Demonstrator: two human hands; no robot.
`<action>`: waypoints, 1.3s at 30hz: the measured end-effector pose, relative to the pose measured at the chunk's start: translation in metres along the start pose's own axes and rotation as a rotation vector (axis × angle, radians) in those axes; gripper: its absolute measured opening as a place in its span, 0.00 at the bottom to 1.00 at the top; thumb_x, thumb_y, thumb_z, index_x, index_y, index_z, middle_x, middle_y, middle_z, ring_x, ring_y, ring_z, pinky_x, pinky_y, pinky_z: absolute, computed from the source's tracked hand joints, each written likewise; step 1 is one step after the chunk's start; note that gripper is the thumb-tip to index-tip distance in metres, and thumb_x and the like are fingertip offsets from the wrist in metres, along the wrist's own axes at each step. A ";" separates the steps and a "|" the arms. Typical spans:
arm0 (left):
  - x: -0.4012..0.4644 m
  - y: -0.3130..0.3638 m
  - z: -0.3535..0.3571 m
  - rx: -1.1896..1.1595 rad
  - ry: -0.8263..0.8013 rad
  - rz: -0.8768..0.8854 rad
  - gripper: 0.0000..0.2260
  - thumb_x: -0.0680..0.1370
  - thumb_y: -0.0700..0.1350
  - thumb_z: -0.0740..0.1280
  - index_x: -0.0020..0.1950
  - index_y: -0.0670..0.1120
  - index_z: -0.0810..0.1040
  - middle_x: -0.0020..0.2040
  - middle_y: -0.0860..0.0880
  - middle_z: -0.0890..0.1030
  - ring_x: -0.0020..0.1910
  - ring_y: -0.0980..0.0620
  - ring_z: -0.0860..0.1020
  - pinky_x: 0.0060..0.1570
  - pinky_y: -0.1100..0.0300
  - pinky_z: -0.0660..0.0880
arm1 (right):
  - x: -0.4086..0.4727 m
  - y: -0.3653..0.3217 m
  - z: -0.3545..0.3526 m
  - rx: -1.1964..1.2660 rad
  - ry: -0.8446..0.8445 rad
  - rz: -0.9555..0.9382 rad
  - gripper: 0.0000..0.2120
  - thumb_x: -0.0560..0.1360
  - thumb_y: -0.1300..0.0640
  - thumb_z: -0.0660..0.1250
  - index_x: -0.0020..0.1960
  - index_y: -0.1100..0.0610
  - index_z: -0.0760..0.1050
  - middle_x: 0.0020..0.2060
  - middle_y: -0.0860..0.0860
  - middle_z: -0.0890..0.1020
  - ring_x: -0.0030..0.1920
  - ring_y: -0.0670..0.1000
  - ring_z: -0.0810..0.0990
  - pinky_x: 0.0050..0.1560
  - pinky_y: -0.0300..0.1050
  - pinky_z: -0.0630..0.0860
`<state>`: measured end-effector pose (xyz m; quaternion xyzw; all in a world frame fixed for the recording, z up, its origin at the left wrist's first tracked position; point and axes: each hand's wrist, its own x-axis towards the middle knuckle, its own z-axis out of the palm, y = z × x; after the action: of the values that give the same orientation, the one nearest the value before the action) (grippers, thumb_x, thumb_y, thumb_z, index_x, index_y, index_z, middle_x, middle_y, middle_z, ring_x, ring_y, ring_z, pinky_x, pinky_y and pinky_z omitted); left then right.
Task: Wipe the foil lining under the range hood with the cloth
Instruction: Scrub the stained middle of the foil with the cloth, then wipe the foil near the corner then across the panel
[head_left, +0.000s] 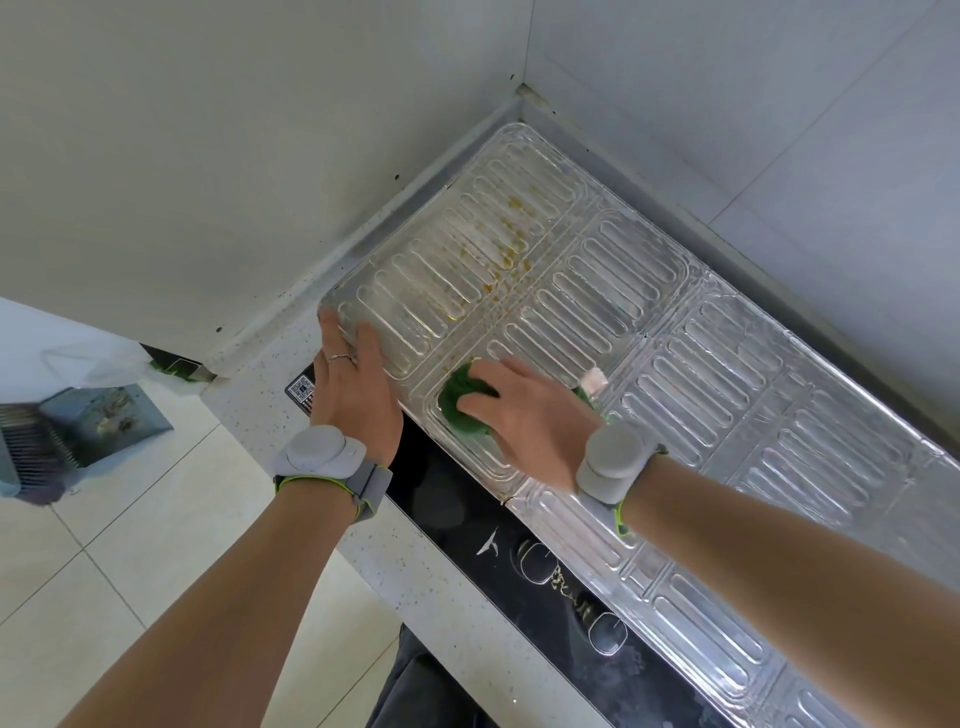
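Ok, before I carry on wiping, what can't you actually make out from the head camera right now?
- Green cloth: mostly hidden under the right hand; its full size is unclear.
- Embossed silver foil lining: cut off by the right and bottom edges.
- Left hand: fingertips blurred at the foil's corner.
- QR-code sticker: too small to read, partly behind the left hand.
- Range hood: not in view.

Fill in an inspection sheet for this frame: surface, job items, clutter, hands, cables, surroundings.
Surface: embossed foil lining covers the stovetop; yellow-brown grease spots on the far-left panel.
Job's things: green cloth lies on the foil under the right hand.
Clutter: nothing seen on the foil besides the cloth.
Grips: left hand rests flat on the foil's left edge, ring on one finger; right hand presses the cloth; grey wrist bands on both.
Cables: nothing seen.
Surroundings: white tiled walls, speckled countertop, black stove front with knobs, tiled floor.
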<state>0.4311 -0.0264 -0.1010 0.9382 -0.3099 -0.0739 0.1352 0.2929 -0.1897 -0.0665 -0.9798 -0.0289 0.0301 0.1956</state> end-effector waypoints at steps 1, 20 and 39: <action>0.000 0.000 0.000 0.006 0.000 0.001 0.23 0.75 0.33 0.63 0.70 0.35 0.67 0.76 0.29 0.53 0.58 0.26 0.71 0.58 0.37 0.72 | 0.004 0.007 -0.002 0.000 0.027 0.041 0.13 0.71 0.66 0.68 0.54 0.57 0.79 0.55 0.56 0.77 0.51 0.57 0.75 0.51 0.52 0.78; -0.001 0.000 -0.003 -0.057 -0.003 -0.018 0.23 0.78 0.37 0.63 0.73 0.37 0.64 0.77 0.32 0.53 0.66 0.29 0.67 0.65 0.41 0.70 | 0.018 0.050 -0.019 0.042 0.220 0.373 0.13 0.74 0.64 0.67 0.58 0.57 0.79 0.57 0.57 0.77 0.55 0.60 0.76 0.56 0.54 0.77; 0.000 0.000 -0.003 -0.047 0.009 -0.006 0.23 0.78 0.37 0.63 0.73 0.36 0.65 0.76 0.30 0.55 0.64 0.28 0.69 0.64 0.40 0.70 | 0.045 0.076 -0.025 0.011 0.273 0.451 0.13 0.73 0.63 0.67 0.57 0.58 0.79 0.56 0.58 0.77 0.53 0.62 0.75 0.51 0.55 0.77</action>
<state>0.4316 -0.0255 -0.0981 0.9360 -0.3047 -0.0775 0.1583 0.3433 -0.2662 -0.0750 -0.9554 0.2169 -0.0597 0.1913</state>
